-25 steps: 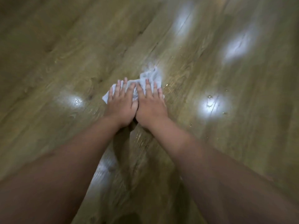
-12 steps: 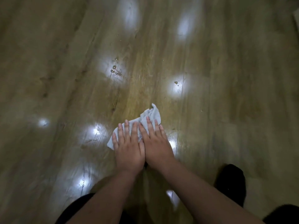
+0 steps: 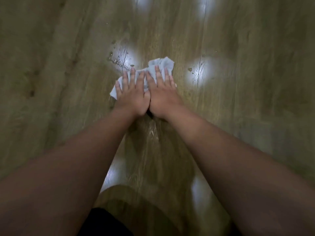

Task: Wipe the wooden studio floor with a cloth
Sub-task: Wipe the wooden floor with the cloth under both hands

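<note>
My left hand [image 3: 132, 97] and right hand [image 3: 162, 97] lie flat, side by side and touching at the thumbs, fingers spread, pressing down on the crumpled pale grey-white cloth [image 3: 161, 64]; neither hand is clenched around it, they simply pin it to the floor under open palms. The cloth sits on the glossy brown wooden plank floor [image 3: 247, 99] straight ahead of me, its bunched far edge poking out past my fingertips. It looks light, soft and limp, probably damp, so I judge it will bunch and slide out unless I keep weight over its middle. Small water droplets [image 3: 117, 61] lie just beyond on the left, and the sheen suggests a slick surface.
</note>
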Motion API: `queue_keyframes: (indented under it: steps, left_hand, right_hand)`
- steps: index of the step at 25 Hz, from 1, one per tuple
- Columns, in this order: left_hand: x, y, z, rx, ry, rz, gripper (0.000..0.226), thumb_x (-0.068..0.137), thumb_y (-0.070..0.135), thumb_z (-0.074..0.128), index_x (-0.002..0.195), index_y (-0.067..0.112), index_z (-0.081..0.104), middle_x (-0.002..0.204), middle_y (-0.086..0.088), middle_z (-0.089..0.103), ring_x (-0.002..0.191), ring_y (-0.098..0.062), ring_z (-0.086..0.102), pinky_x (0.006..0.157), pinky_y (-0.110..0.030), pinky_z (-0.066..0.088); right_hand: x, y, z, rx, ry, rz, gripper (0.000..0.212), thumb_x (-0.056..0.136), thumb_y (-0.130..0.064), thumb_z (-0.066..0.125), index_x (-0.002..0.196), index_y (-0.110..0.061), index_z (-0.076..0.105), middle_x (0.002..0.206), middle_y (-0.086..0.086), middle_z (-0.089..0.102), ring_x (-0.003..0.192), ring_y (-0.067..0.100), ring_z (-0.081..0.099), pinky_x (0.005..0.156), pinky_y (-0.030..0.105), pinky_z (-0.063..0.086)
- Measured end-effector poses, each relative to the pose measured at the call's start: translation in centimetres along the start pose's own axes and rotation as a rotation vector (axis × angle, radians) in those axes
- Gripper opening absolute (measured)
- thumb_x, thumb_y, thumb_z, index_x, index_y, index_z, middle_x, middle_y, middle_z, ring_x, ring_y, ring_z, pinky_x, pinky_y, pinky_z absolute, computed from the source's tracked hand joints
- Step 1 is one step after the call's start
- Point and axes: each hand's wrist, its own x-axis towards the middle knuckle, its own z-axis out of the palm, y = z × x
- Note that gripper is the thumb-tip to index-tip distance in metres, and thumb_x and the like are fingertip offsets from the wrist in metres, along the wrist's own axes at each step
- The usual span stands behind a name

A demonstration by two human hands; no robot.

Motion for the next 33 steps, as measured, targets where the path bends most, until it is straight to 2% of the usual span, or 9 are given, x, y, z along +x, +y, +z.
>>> queue_keyframes:
  steps: [3,10,16,20,23,25,28,30,33]
  left_hand:
    - [0.6,2.4,-0.3,-0.027,-0.018,-0.031,0.065,0.107,0.039,0.028,0.167,0.029,0.005,0.174,-0.002,-0.011,0.158,-0.025,-0.018,0.125,-0.052,-0.015]
    - [-10.7,6.7,4.5,0.032,-0.023,0.195,0.067,0.101,0.045,0.022,0.165,0.038,0.003,0.174,0.000,-0.010,0.159,-0.027,-0.017,0.126,-0.054,-0.010]
    - [-15.4,7.1,6.3,0.049,-0.061,0.171,0.064,0.106,0.044,0.015,0.163,0.038,-0.014,0.170,0.002,-0.027,0.154,-0.024,-0.031,0.126,-0.052,-0.013]
    - [-15.4,7.1,6.7,0.030,-0.086,0.166,0.066,0.104,0.045,0.020,0.165,0.036,-0.006,0.172,0.001,-0.020,0.157,-0.024,-0.024,0.126,-0.052,-0.013]
    - [-15.1,7.1,6.9,0.003,-0.056,0.176,0.075,0.094,0.052,0.018,0.166,0.034,0.004,0.174,-0.002,-0.009,0.159,-0.027,-0.016,0.125,-0.053,-0.012]
    - [-15.0,7.9,7.4,0.015,-0.032,0.206,0.080,0.091,0.056,0.019,0.166,0.031,0.008,0.174,-0.005,-0.002,0.160,-0.028,-0.011,0.125,-0.055,-0.010]
    - [-14.3,11.1,8.4,0.062,-0.009,0.249,0.081,0.092,0.058,0.021,0.166,0.027,0.007,0.174,-0.006,-0.003,0.159,-0.029,-0.012,0.125,-0.057,-0.009]
    - [-12.6,15.4,9.1,0.051,-0.035,0.281,0.080,0.093,0.058,0.020,0.166,0.029,0.004,0.174,-0.004,-0.006,0.159,-0.028,-0.015,0.125,-0.056,-0.012]
    - [-10.7,23.7,10.9,0.046,-0.093,0.413,0.077,0.097,0.057,0.024,0.166,0.030,0.000,0.174,-0.002,-0.011,0.158,-0.025,-0.020,0.125,-0.054,-0.015]
  right_hand:
    - [0.0,1.8,-0.6,0.005,0.040,0.018,0.065,0.110,-0.043,0.023,0.167,-0.025,-0.003,0.174,0.007,-0.018,0.158,0.027,-0.023,0.129,0.043,-0.012]
    - [-14.0,3.6,5.4,0.116,0.201,0.298,0.068,0.108,-0.049,0.025,0.167,-0.028,0.001,0.175,0.002,-0.015,0.159,0.020,-0.020,0.130,0.043,-0.002]
    - [-18.6,3.7,6.1,0.085,0.143,0.240,0.070,0.109,-0.050,0.029,0.167,-0.028,-0.004,0.171,-0.003,-0.026,0.156,0.017,-0.029,0.130,0.043,-0.003]
    - [-18.6,4.1,5.6,0.078,0.042,0.242,0.077,0.106,-0.052,0.031,0.166,-0.027,-0.010,0.171,0.003,-0.027,0.156,0.024,-0.029,0.130,0.046,-0.001]
    - [-18.3,5.1,4.8,0.095,0.008,0.174,0.077,0.102,-0.056,0.026,0.166,-0.028,-0.006,0.172,0.003,-0.023,0.157,0.024,-0.027,0.130,0.046,0.000]
    - [-18.4,7.2,4.1,0.128,0.001,0.094,0.079,0.098,-0.057,0.022,0.167,-0.027,0.000,0.174,0.002,-0.017,0.158,0.022,-0.022,0.130,0.044,-0.003]
    - [-18.7,11.6,3.3,0.086,0.058,0.022,0.078,0.100,-0.051,0.034,0.168,-0.026,0.006,0.175,0.003,-0.008,0.160,0.020,-0.016,0.130,0.039,-0.009]
    - [-18.8,15.5,2.3,0.092,0.114,0.069,0.078,0.101,-0.046,0.040,0.168,-0.027,0.006,0.175,0.002,-0.007,0.160,0.019,-0.015,0.129,0.038,-0.010]
    - [-21.1,22.6,0.2,0.119,0.122,0.267,0.078,0.101,-0.044,0.042,0.168,-0.027,0.004,0.175,0.002,-0.012,0.160,0.021,-0.016,0.130,0.043,-0.004]
